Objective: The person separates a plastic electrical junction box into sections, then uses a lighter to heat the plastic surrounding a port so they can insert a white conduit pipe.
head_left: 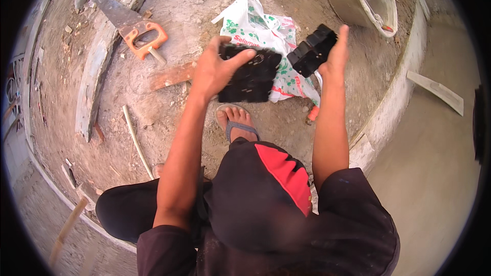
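My left hand (pixel 217 69) grips a flat, squarish black piece (pixel 250 76) by its left side, thumb over the top. Motion blurs that piece, and small light marks or holes show on its face. In my right hand (pixel 335 56) is a smaller black piece (pixel 312 51) with a row of blocky ridges, tilted and lying against the palm side; the thumb is hidden. The two black pieces are apart. Beneath and behind them a white plastic bag (pixel 250 13) with green and red print lies crumpled on the ground.
A handsaw (pixel 130 28) with an orange handle lies at the far left near a weathered plank (pixel 99 66). A dirty bucket (pixel 353 0) leans at the far right. A reddish board (pixel 171 76), a pale stick (pixel 135 140) and a low concrete edge (pixel 383 115) surround my sandalled foot (pixel 238 122).
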The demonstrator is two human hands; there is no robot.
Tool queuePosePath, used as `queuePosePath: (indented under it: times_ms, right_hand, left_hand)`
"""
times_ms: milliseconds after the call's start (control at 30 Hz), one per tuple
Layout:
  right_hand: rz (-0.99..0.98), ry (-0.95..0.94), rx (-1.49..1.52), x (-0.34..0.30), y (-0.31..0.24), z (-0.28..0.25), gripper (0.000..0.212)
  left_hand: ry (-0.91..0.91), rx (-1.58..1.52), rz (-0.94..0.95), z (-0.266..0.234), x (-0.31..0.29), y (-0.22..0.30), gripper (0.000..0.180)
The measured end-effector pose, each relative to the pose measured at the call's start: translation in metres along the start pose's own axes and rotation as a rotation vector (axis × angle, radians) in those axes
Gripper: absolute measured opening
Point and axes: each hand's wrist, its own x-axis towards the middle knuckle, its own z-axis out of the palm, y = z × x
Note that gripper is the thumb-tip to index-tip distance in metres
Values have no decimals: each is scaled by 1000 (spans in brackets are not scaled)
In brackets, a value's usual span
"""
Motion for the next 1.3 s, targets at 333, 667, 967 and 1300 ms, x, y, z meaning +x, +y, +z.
queuePosePath:
  times_ms: [333, 667, 967, 1300]
  right_hand:
    - [199, -284, 385, -79, -2, 70, 57]
    - [-463, -650, -403, -136, 24, 132, 51]
    - [-794, -801, -532, -160, 5, 204, 40]
    - [-1000, -800, -700, -207, -44, 234, 35]
  left_hand:
    - [-25, -589, 152, 8, -3, 33, 86]
    - [742, -491, 132, -49, -31, 25, 38]
    - [1074, -314, 511, -92, -54, 28, 33]
    - [1085, -564, 566, -123, -48, 45, 36]
